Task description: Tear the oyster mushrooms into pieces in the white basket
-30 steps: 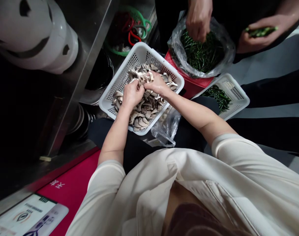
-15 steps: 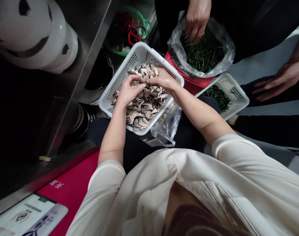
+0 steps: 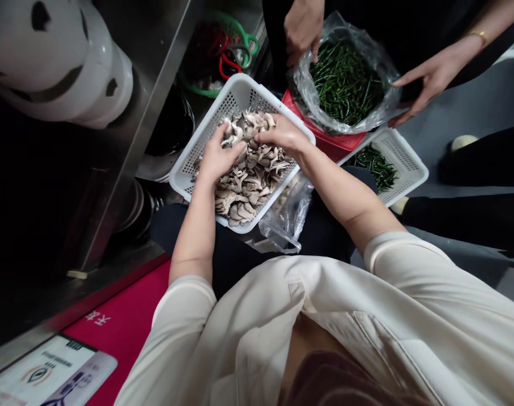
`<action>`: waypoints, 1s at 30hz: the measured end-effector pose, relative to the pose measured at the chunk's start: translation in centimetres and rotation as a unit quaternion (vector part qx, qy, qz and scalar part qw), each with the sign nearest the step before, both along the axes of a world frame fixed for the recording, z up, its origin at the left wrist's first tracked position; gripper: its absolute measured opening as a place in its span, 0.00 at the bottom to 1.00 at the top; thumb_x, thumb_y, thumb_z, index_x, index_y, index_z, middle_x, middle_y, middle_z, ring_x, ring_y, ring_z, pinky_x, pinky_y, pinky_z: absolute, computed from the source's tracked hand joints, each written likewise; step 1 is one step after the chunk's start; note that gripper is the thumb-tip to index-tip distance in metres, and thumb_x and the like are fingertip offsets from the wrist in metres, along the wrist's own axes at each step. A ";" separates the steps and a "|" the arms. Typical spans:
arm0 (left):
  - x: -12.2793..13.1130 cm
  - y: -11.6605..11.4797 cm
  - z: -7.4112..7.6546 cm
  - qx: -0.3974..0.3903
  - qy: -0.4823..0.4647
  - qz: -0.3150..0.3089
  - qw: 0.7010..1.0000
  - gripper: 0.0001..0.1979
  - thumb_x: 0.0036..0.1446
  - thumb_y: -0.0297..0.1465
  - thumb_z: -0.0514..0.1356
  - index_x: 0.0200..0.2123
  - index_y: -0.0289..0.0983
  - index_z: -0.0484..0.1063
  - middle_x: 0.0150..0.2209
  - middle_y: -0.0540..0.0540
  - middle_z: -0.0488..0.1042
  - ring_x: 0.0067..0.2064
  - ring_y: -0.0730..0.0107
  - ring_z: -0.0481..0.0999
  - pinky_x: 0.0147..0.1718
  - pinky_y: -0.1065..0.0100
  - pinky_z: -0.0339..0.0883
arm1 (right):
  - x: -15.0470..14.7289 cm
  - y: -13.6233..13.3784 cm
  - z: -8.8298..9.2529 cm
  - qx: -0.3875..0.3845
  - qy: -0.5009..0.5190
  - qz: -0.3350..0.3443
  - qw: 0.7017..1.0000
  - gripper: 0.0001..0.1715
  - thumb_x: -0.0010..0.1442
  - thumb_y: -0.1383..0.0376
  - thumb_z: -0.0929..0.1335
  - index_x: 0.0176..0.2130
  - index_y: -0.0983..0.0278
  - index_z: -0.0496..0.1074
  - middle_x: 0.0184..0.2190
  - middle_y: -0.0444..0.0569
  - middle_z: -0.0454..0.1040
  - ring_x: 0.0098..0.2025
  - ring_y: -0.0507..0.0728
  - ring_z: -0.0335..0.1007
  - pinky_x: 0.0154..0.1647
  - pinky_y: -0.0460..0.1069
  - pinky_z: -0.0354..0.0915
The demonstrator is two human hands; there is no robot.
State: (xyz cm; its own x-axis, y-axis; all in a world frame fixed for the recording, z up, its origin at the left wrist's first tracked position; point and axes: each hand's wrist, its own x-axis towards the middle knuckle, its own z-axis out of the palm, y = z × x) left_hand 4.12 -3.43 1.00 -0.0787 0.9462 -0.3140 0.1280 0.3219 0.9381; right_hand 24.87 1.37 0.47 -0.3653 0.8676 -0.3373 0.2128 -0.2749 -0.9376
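Note:
Grey-white oyster mushrooms fill much of a white perforated plastic basket in front of me. My left hand is at the basket's left side, thumb and fingers spread apart against the mushrooms. On the opposite side, my right hand reaches in with its thumb apart from the fingers. Its fingertips are partly hidden among the mushrooms. Both hands rest on the upper part of the pile, facing each other with mushrooms between them.
A co-worker's hands are at a clear bag of green chillies in a red container. A second white basket holds more chillies. A green basket contains red-handled scissors. A crumpled plastic bag lies below my basket.
My hands have parted slightly, and the left one has spread its fingers over the mushrooms. The co-worker's hands have moved from above the chillies and the side to the bag's edges.

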 end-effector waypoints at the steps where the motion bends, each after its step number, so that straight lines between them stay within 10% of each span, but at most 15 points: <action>1: 0.7 -0.2 0.0 -0.015 -0.011 -0.015 1.000 0.22 0.51 0.32 0.76 0.49 0.38 0.76 0.53 0.42 0.76 0.49 0.57 0.81 0.49 0.59 0.79 | -0.3 -0.3 0.1 -0.010 0.015 0.000 1.000 0.19 0.52 0.63 0.77 0.41 0.65 0.70 0.40 0.50 0.75 0.47 0.60 0.73 0.53 0.56 0.78; 7: 3.4 -0.3 0.5 -0.032 0.015 -0.018 0.999 0.08 0.58 0.21 0.63 0.30 0.36 0.68 0.22 0.53 0.68 0.23 0.75 0.70 0.24 0.77 0.67 | -1.8 -1.4 0.0 0.046 -0.075 0.069 0.994 0.17 0.56 0.64 0.74 0.44 0.66 0.70 0.42 0.52 0.75 0.48 0.63 0.74 0.54 0.60 0.77; 15: 2.7 0.6 2.1 -0.028 0.051 0.068 0.996 0.12 0.55 0.13 0.57 0.26 0.35 0.66 0.20 0.54 0.64 0.19 0.78 0.66 0.19 0.78 0.58 | -0.5 -0.7 0.5 0.181 -0.335 0.120 0.917 0.23 0.59 0.70 0.69 0.54 0.67 0.71 0.48 0.59 0.78 0.56 0.72 0.75 0.63 0.67 0.70; 19: 0.2 0.9 1.2 -0.017 0.045 0.063 0.997 0.03 0.62 0.22 0.63 0.39 0.33 0.73 0.35 0.47 0.75 0.29 0.72 0.78 0.28 0.75 0.70 | 0.6 0.3 -0.5 0.106 -0.216 0.092 0.966 0.16 0.58 0.70 0.74 0.47 0.68 0.73 0.41 0.52 0.77 0.47 0.63 0.76 0.59 0.60 0.74; 22: 0.1 0.4 -0.7 -0.043 0.018 -0.024 0.999 0.22 0.60 0.30 0.71 0.56 0.38 0.73 0.50 0.41 0.77 0.38 0.64 0.83 0.37 0.67 0.79 | 0.5 0.4 -1.0 0.023 -0.043 0.046 0.998 0.15 0.60 0.63 0.77 0.40 0.67 0.71 0.33 0.47 0.72 0.38 0.55 0.71 0.46 0.52 0.76; 30: 1.4 -0.1 -2.8 -0.053 -0.041 -0.075 0.995 0.19 0.57 0.30 0.70 0.51 0.37 0.71 0.45 0.42 0.79 0.44 0.61 0.83 0.41 0.65 0.80 | -0.7 -0.6 -0.1 -0.157 0.116 -0.013 0.981 0.17 0.59 0.69 0.78 0.35 0.66 0.66 0.27 0.43 0.68 0.28 0.49 0.66 0.29 0.42 0.71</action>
